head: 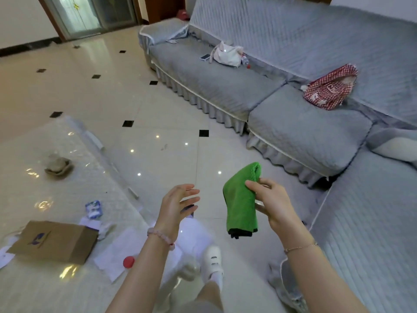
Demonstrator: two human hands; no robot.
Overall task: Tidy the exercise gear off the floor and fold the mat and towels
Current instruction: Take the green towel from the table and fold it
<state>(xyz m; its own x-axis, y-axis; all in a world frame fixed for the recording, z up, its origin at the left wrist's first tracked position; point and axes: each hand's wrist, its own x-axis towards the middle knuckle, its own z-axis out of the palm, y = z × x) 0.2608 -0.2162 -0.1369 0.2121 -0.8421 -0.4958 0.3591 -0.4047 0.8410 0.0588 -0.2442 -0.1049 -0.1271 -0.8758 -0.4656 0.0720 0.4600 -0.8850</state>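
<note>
as right hand (277, 205) pinches towel (239, 201) (green), left (177, 205) hovers.

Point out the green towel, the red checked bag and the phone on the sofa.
green towel (241, 206), head view, middle of the hanging cloth
red checked bag (328, 90), head view, its front face
phone (205, 57), head view, its screen

No words or numbers are showing clearly enough to read. A blue mark is sitting on the brown paper bag (54, 241) lying on the table (33, 143), but it is too blurry to tell. The small blue and white packet (93, 208) near the table's right edge is carrying print too tiny to read. White shapes are showing on the red checked backpack (330, 86) on the sofa (304, 132), also unclear.
</note>
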